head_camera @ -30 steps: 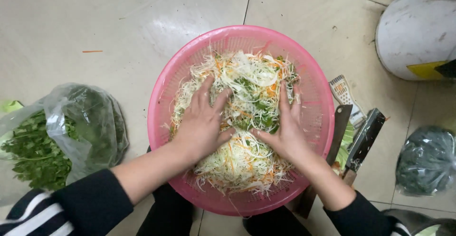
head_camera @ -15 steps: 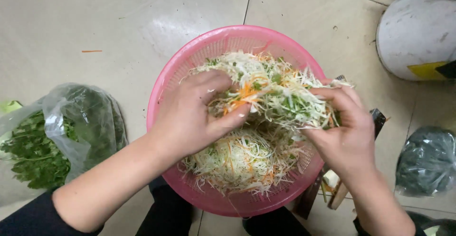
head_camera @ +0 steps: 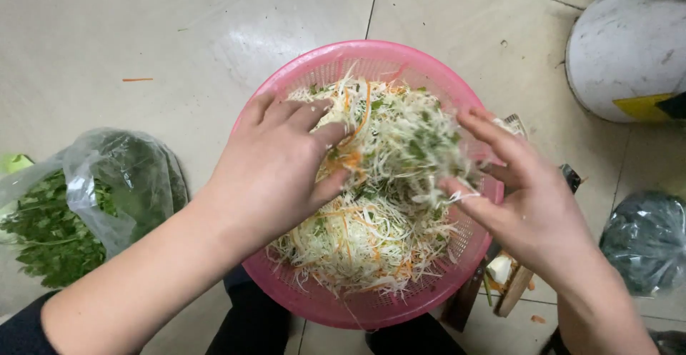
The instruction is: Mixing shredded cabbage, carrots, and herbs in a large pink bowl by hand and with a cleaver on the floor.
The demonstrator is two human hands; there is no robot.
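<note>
A round pink plastic basket [head_camera: 371, 58] sits on the tiled floor, filled with shredded cabbage, carrot and green herbs [head_camera: 364, 233]. My left hand [head_camera: 275, 166] and my right hand [head_camera: 525, 198] are raised above the basket, facing each other. Between them they lift a loose clump of the shredded mix [head_camera: 400, 137], and strands fall from it. The fingers of both hands are spread around the clump.
A clear plastic bag of leafy green herbs [head_camera: 78, 205] lies at the left. A white bucket [head_camera: 629, 48] stands at the upper right, with a dark bag of greens [head_camera: 647, 241] below it. A knife on a wooden board [head_camera: 511, 283] pokes out beside the basket.
Both hands rose out of the shredded mix, scooping a clump up. The view moved closer to the basket.
</note>
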